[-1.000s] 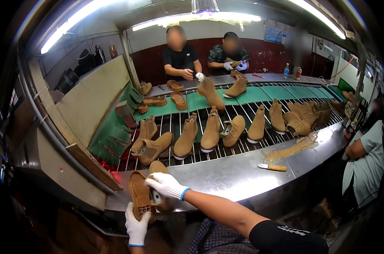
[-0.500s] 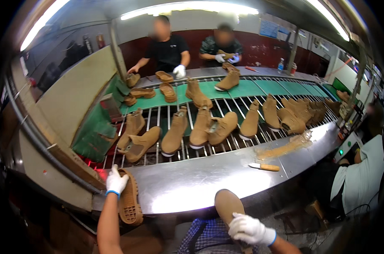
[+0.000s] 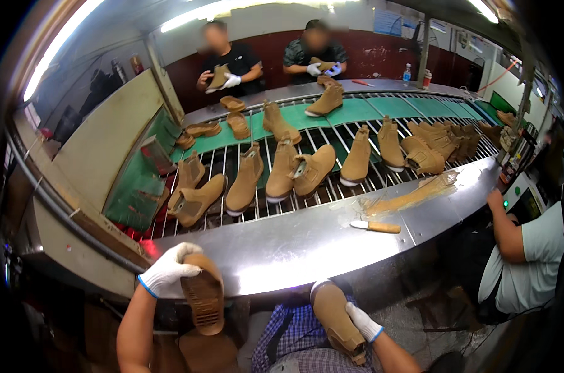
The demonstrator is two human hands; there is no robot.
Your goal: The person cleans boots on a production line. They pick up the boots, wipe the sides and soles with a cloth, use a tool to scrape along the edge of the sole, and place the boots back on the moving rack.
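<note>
Two gloved hands work below the near edge of a steel bench, each with its own piece of tan footwear. The left hand, in a white glove with a blue cuff, curls its fingers over the top of a brown ribbed sole that hangs tread-outward just under the bench lip. The right hand, gloved the same way, closes around the side of a tan boot held low over the person's lap, against a checked shirt; thumb and fingers press on the upper. On the bench lies a knife with a wooden handle, near a streak of yellowish residue. Beyond it, a roller conveyor carries many tan boots, some upright, some tipped on their sides. At the far side two co-workers in dark shirts each handle a boot with gloved hands, and a third person in a pale shirt sits at the right.
</note>
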